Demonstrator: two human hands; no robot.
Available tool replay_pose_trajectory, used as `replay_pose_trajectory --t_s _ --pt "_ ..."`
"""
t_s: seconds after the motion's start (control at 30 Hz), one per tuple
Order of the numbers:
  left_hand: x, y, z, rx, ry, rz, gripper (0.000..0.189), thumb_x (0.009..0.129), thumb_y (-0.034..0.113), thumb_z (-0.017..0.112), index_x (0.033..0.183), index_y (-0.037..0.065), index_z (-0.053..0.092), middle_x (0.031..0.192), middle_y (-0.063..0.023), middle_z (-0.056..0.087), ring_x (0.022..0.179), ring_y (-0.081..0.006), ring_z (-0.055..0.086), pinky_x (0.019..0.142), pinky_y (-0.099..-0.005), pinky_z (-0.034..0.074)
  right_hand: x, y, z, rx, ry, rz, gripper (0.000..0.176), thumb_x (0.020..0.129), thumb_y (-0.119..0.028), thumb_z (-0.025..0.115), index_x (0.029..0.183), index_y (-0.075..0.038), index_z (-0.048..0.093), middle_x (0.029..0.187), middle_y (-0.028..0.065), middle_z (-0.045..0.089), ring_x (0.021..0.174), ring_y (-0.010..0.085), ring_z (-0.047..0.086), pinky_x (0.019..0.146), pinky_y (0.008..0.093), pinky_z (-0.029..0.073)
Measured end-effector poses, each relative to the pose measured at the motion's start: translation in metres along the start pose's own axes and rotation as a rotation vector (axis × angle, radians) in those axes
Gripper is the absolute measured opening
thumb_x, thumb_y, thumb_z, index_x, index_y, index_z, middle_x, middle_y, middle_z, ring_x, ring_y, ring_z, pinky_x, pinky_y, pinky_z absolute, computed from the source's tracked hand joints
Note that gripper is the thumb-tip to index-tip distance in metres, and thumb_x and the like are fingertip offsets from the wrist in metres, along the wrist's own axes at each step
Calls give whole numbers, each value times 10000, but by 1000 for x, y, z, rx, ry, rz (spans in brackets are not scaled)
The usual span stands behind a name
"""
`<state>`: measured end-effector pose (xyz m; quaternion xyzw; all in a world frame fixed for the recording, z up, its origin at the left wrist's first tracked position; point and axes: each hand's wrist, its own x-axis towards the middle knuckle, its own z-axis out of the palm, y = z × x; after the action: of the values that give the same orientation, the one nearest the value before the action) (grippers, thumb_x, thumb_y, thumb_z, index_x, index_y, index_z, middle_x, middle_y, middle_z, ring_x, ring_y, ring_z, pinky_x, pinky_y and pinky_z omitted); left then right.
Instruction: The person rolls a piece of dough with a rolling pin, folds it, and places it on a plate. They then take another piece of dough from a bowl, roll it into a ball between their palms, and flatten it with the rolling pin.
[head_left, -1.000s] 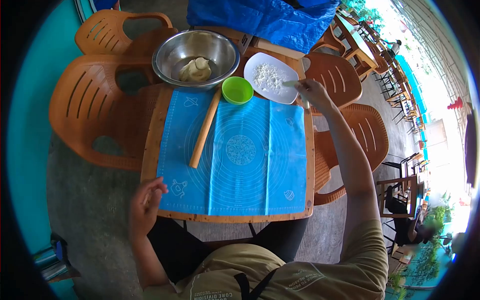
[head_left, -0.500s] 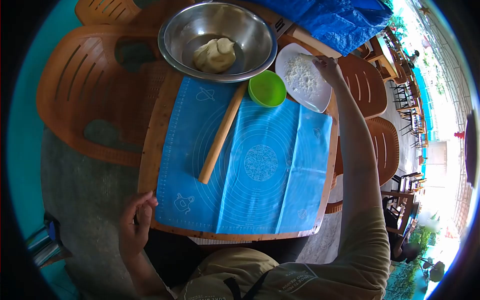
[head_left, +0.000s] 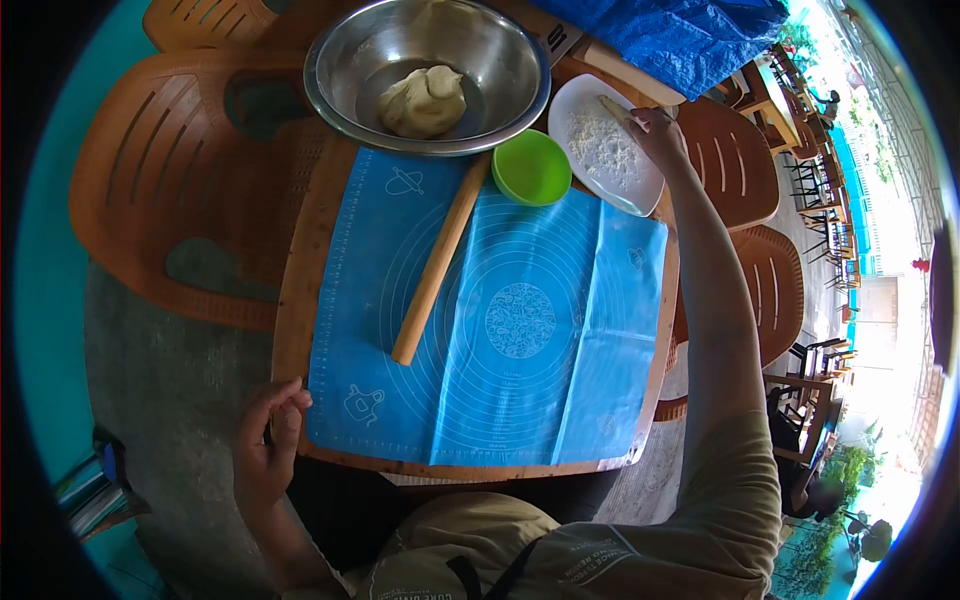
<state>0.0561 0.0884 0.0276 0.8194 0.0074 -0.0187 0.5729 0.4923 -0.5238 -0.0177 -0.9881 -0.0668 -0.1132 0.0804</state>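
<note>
My right hand point(head_left: 658, 138) reaches over the far right rim of a white plate point(head_left: 641, 206) with a heap of white flour point(head_left: 606, 146) on it. Its fingers are bent together around a pale, narrow piece point(head_left: 614, 107) that lies over the flour; I cannot make out what it is. My left hand point(head_left: 268, 440) hangs beside the table's near left corner, fingers curled and thumb close to the fingertips, with nothing visible in it. A wooden rolling pin point(head_left: 437, 268) rests slantwise on a blue printed pastry mat point(head_left: 390, 300), between the two hands.
Behind the mat stands a large steel bowl point(head_left: 515, 75) holding a lump of dough point(head_left: 424, 103). A green bowl point(head_left: 531, 168) sits between it and the plate. Blue plastic sheeting point(head_left: 680, 45) lies at the back right. Orange-brown chairs point(head_left: 190, 190) flank the wooden table point(head_left: 292, 340).
My right hand has shifted slightly at the plate, and the pale piece by its fingers now stands out more. My left hand has barely moved. The view has tilted a little.
</note>
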Motion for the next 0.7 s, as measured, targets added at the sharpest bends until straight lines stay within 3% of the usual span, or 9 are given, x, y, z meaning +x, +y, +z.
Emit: replay_pose_trajectory --t_s 0.17,0.27,0.33,0.47,0.7 --pt "-3 5 1 20 6 16 273 1089 121 621 1321 -4 690 1123 -112 741 1050 -202 713 952 -355 563 -16 -19 -12 -117 45 -49 337 954 -301 782 1182 -60 726 1222 168 722 1129 365 706 978 470 552" --pt "-5 9 1 44 -30 49 282 1098 104 593 1342 -22 659 1127 -106 722 1065 -194 685 971 -356 530 -14 -21 -2 -31 107 36 304 955 -258 749 1183 -59 717 1226 185 717 1130 380 703 975 496 553" --pt "-6 11 3 39 -17 67 282 1076 85 617 1333 -16 673 1118 -110 730 1042 -194 697 957 -352 544 -10 -23 2 23 44 65 271 950 -212 715 1177 -63 711 1236 200 712 1135 390 701 978 502 558" --pt "-13 14 2 35 -15 85 286 1048 56 644 1323 -10 688 1100 -112 738 1009 -191 704 935 -342 557 -15 -18 10 -25 197 21 251 958 -202 684 1171 -73 723 1157 173 734 1100 403 711 965 488 572" --pt "-20 12 10 -29 24 126 262 1063 80 645 1303 -11 699 1082 -110 741 1004 -189 707 915 -337 563 -49 -66 -19 107 316 103 220 957 -221 710 1104 -66 762 1093 138 747 994 379 742 907 464 590"
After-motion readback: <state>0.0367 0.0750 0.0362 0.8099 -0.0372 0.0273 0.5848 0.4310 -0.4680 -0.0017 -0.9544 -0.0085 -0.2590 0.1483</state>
